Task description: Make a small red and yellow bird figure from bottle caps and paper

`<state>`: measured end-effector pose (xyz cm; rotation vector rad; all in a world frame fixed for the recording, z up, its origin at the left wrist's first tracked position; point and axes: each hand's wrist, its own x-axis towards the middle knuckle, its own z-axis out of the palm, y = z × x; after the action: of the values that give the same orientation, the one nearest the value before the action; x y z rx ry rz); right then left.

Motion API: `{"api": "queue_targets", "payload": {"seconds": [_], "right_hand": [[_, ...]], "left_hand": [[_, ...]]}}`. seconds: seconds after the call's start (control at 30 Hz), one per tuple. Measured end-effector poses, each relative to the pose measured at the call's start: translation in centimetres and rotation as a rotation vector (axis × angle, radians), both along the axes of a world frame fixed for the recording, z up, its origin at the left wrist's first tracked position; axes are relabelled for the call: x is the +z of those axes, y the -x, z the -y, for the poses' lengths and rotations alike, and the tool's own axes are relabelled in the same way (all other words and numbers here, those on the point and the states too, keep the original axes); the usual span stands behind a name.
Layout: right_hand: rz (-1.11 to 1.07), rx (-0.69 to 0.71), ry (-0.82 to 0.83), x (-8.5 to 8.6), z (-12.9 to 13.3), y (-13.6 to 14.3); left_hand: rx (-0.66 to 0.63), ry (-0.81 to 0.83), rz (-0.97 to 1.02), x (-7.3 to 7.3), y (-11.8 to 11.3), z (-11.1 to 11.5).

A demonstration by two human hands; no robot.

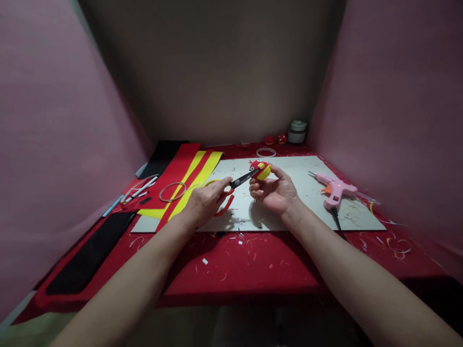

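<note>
My left hand (208, 200) is closed on a pair of scissors (239, 181) with dark blades and red and yellow handles. The blades point right, and their tips reach a small red and yellow paper bird (262, 170) with round white eyes. Between its fingertips and thumb, my right hand (275, 190) holds the bird above the white board (304, 212). Whether the blades touch or only overlap the bird in view, I cannot tell.
A pink glue gun (334, 190) lies on the board's right side. Red paper (177, 166), yellow sheets (210, 164) and a black strip (94, 253) lie left. Two small red figures (282, 138) and a lidded jar (297, 132) stand at the back. Paper scraps litter the red cloth (253, 274).
</note>
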<state>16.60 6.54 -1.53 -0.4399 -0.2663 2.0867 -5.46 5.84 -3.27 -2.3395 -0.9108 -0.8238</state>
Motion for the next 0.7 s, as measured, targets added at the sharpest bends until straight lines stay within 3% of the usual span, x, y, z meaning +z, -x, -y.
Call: {"api": "queue_targets", "payload": {"seconds": [0.7], "right_hand": [[0.082, -0.05, -0.053, -0.33, -0.21, 0.0]], "left_hand": [[-0.011, 0.054, 0.031, 0.26, -0.26, 0.48]]}}
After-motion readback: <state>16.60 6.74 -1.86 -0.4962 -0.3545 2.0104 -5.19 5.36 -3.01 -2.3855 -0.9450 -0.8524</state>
